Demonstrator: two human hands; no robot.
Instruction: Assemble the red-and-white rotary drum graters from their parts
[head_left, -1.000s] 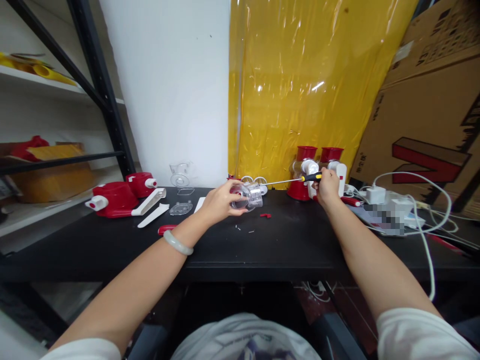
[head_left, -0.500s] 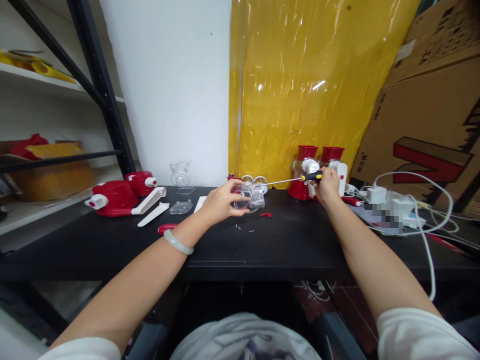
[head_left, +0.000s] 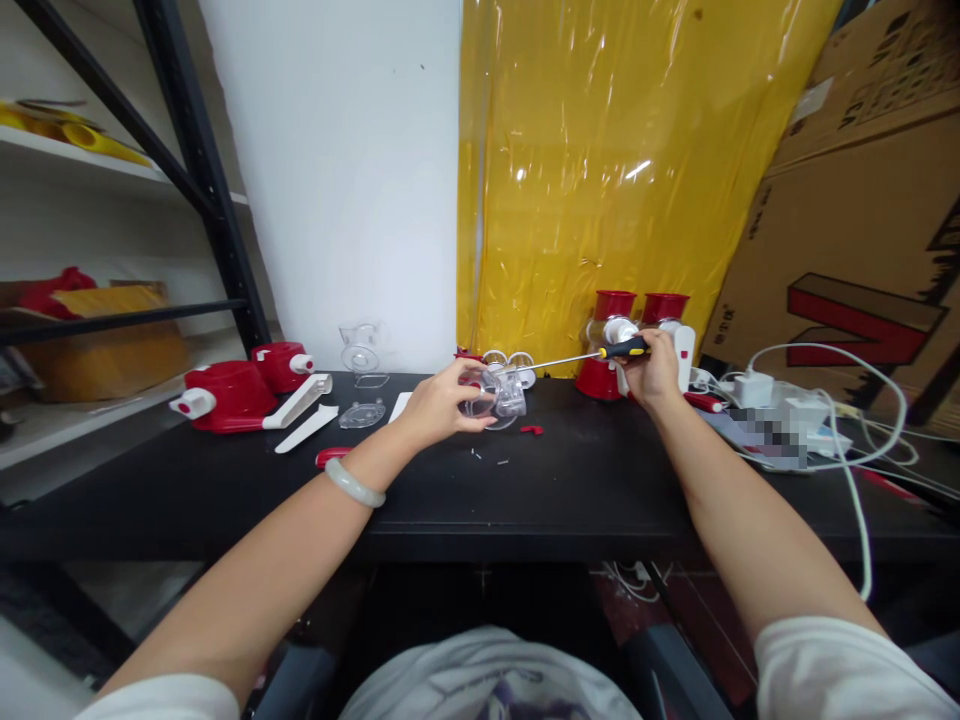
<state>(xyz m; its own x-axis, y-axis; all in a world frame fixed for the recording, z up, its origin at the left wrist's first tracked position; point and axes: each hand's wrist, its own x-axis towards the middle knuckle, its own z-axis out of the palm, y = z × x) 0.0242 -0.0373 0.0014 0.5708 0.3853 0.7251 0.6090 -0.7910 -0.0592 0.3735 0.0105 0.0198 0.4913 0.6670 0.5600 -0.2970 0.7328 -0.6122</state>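
Observation:
My left hand (head_left: pixel 439 402) is closed around a clear plastic housing (head_left: pixel 501 393), held just above the black table (head_left: pixel 570 480). My right hand (head_left: pixel 654 368) grips the black-and-yellow handle of a screwdriver (head_left: pixel 592 355). Its long thin shaft runs leftward, and the tip meets the top of the clear housing. A pale bangle (head_left: pixel 354 484) sits on my left wrist. A small red clip (head_left: pixel 532 430) and a few tiny screws (head_left: pixel 487 459) lie on the table right under the housing.
Red-and-white appliance parts (head_left: pixel 240 392) and clear lids (head_left: pixel 362 412) lie at the left. Two assembled red-topped units (head_left: pixel 637 335) stand behind my right hand. White chargers and cables (head_left: pixel 810 420) spread at the right. Yellow film (head_left: pixel 600 170) and cardboard boxes (head_left: pixel 862 230) back the table.
The screwdriver handle has risen slightly, tilting the shaft down toward the housing. My left hand has turned the clear housing a little. Both arms otherwise stay in place.

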